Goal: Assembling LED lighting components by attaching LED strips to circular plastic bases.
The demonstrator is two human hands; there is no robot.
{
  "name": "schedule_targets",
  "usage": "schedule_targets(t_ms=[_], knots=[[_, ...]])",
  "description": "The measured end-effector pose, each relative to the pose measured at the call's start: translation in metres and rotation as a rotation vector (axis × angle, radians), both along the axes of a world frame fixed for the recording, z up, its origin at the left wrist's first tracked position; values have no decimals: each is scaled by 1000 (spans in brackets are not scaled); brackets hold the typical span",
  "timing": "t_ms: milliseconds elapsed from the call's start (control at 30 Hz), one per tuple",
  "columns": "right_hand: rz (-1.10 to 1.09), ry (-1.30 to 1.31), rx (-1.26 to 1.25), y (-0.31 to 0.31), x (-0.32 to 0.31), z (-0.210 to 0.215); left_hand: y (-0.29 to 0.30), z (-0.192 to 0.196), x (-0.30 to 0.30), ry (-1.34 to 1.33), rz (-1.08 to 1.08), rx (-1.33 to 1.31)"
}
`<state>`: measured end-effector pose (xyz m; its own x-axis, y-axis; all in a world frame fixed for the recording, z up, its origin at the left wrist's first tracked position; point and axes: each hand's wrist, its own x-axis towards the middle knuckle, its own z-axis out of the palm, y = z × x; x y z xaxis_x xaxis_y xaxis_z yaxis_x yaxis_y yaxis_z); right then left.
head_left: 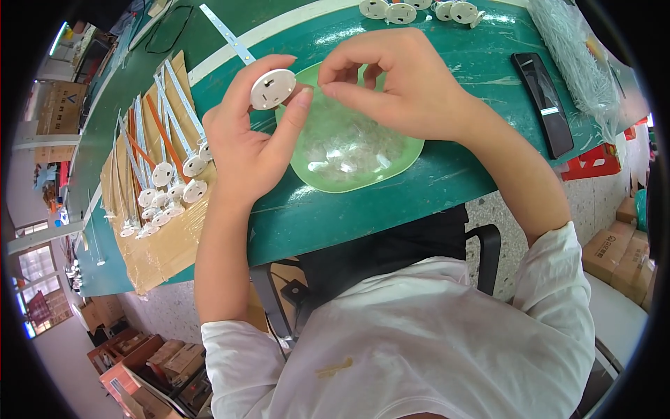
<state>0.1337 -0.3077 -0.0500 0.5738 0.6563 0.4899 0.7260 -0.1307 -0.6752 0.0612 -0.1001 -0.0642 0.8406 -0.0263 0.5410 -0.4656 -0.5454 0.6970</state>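
Above a green bowl (391, 171) of clear small parts, left hand (244, 143) grips a white disc (272, 89); right hand (401, 80) pinches shut.

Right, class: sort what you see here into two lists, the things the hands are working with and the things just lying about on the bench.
In use:
left hand holding a white round disc
right hand, fingertips pinched beside the disc
green bowl of small clear pieces, under both hands

Lying about:
black phone
finished discs on strips on cardboard
spare white discs
clear plastic bag
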Motion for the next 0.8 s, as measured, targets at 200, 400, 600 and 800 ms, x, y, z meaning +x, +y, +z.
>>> schedule_targets(t_ms=[200,400,600,800], knots=[[48,188,-9,0,-3,3,-4,1,0,-100,-58,-1],[67,99,70,2,-4,4,0,3,-3,-70,-77,-1],[0,101,307,6,-9,1,-9,6,-6,39,-130,-72],[36,67,323,9,-16,2,-11,0,-6,-95,-97,133]])
